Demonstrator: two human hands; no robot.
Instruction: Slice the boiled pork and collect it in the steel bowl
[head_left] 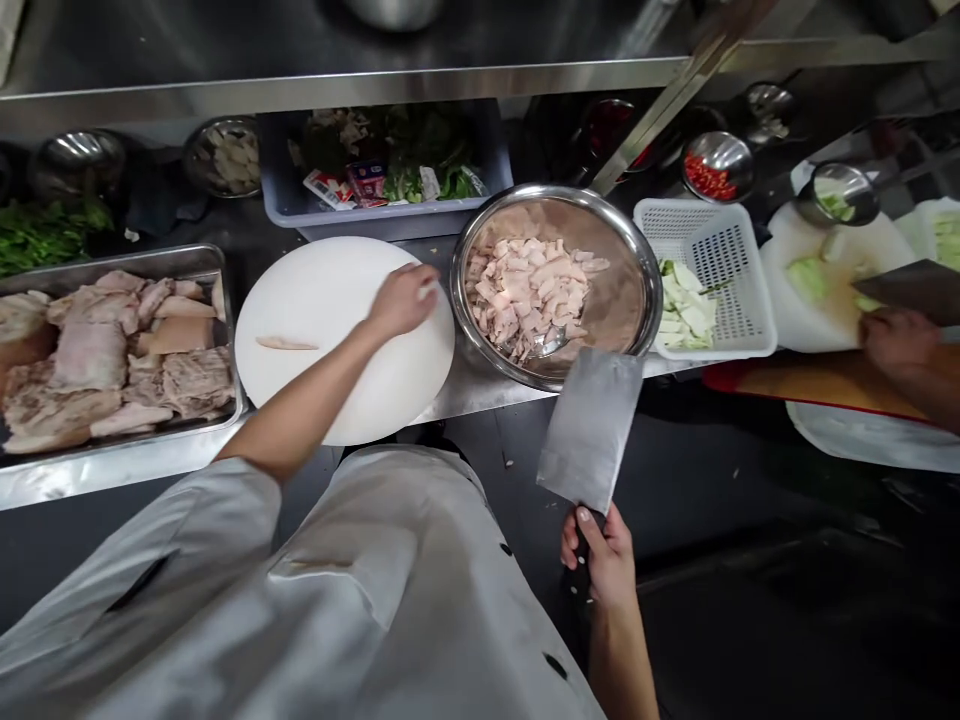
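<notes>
My right hand point(600, 555) is wrapped round the black handle of a cleaver point(592, 430), whose broad blade points up toward the near rim of a steel bowl point(652, 290). Sliced pale meat point(529, 285) fills the left part of that bowl, with a metal spoon partly in it. Over the right side of a round white cutting board point(337, 280) is my left hand point(405, 298), its fingers curled toward the bowl; whether they hold anything is hidden. One thin strip of meat point(286, 343) lies on the board's left part.
A metal tray point(231, 350) of large meat pieces stands at the left. Behind the board is a blue-grey bin point(375, 218) of greens and packets. A white basket point(739, 240) holds cut vegetables. Another person's hand point(900, 335) and knife point(911, 290) are at the right. A shelf edge point(337, 88) crosses above.
</notes>
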